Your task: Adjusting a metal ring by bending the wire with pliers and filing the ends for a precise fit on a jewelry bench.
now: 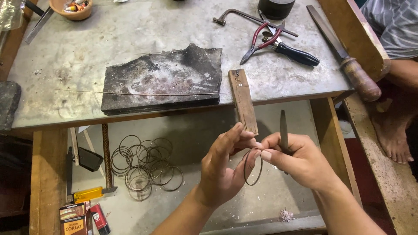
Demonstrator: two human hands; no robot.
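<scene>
Ring (253, 167) edge-on, upright, between hands (261, 163).

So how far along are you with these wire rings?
A pile of finished-looking rings lies on the lower shelf. The left hand and right hand pinch one ring; the right also grips a file. A straight wire lies unshaped across the charred block.

The right hand (300, 159) hides most of the file (283, 130); its handle perhaps lies inside the palm.
</scene>
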